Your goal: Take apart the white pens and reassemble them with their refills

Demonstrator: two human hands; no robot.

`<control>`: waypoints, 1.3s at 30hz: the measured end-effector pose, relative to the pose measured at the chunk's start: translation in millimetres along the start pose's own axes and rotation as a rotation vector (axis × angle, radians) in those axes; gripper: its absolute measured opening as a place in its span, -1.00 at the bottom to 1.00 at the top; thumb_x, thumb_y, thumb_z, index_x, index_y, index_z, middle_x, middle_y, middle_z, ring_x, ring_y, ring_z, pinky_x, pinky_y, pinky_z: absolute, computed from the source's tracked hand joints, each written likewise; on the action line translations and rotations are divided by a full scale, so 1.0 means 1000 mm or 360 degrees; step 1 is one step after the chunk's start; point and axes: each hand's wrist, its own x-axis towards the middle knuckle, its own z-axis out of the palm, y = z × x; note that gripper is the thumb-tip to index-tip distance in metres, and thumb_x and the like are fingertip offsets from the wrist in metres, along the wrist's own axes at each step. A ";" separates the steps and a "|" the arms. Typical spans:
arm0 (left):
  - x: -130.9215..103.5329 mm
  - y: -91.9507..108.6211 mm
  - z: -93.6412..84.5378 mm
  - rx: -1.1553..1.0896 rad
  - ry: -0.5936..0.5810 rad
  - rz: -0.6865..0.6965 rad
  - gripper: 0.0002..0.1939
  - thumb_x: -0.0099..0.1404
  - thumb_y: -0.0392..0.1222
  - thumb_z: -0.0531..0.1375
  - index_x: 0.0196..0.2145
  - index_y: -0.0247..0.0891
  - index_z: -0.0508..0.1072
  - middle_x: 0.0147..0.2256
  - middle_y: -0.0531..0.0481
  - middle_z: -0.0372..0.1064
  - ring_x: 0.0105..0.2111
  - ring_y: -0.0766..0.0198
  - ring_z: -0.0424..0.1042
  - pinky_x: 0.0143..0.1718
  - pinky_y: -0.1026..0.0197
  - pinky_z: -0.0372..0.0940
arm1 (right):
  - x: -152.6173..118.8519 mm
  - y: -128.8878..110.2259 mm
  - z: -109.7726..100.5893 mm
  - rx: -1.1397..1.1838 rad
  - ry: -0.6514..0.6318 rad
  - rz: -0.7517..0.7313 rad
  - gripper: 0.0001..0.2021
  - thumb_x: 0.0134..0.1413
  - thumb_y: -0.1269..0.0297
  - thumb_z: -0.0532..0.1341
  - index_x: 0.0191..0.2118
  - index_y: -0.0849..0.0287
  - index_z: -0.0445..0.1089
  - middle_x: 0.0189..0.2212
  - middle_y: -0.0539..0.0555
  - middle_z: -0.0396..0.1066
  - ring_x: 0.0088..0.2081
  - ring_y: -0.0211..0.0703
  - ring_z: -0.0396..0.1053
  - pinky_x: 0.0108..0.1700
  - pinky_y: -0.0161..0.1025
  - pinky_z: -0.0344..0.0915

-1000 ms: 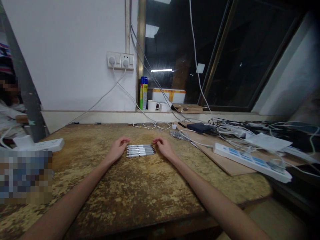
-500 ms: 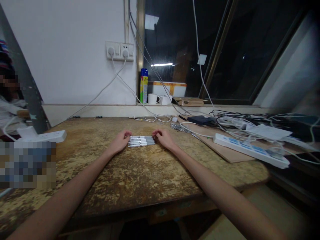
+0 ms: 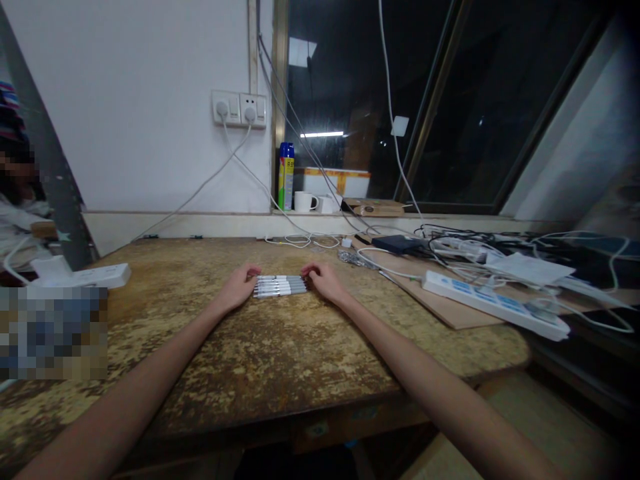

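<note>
A row of several white and grey pens (image 3: 280,286) lies side by side on the worn wooden table (image 3: 280,360). My left hand (image 3: 241,287) curls its fingers round the left ends of the pens. At their grey right ends, my right hand (image 3: 324,281) has its bent fingers and thumb drawn in against them. Between them the two hands hold the row from both sides, low at the tabletop. The fingertips partly cover the pen ends.
A white power strip (image 3: 493,303) lies on a brown board (image 3: 450,320) at the right, among tangled cables. Another power strip (image 3: 107,275) sits at the left. On the sill stand a spray can (image 3: 286,177), a white mug (image 3: 304,201) and a cardboard box (image 3: 373,207).
The camera view has shifted slightly, so the whole scene sits a little lower and further left. Both hands stay at the ends of the pens.
</note>
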 end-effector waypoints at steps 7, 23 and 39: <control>0.000 0.000 -0.001 0.0007 -0.0010 0.0003 -0.67 0.25 -0.21 0.06 -0.08 -0.31 0.48 -0.10 -0.20 0.53 -0.08 0.04 0.51 0.06 0.04 0.35 | 0.001 -0.004 -0.004 -0.0030 0.0038 -0.0018 -0.68 0.08 0.54 0.07 -0.23 0.18 0.56 -0.23 0.09 0.57 -0.16 -0.09 0.47 0.03 -0.15 0.32; -0.002 0.004 -0.003 0.0038 0.0000 0.0034 -0.66 0.22 -0.22 0.07 -0.09 -0.30 0.50 -0.12 -0.18 0.54 -0.08 0.03 0.50 0.07 0.03 0.33 | -0.019 -0.055 -0.026 -0.0279 -0.0573 -0.0580 -0.85 0.04 0.39 0.28 -0.27 0.15 0.59 -0.36 0.02 0.52 -0.36 -0.20 0.36 -0.27 -0.32 0.22; -0.002 0.004 -0.003 0.0086 0.0017 0.0055 -0.64 0.24 -0.24 0.06 -0.05 -0.33 0.48 -0.10 -0.19 0.52 -0.08 0.05 0.49 0.06 0.03 0.33 | -0.018 -0.052 -0.029 -0.0338 -0.0711 -0.0553 -0.90 0.06 0.29 0.32 -0.34 0.20 0.56 -0.47 0.00 0.44 -0.45 -0.26 0.29 -0.40 -0.35 0.13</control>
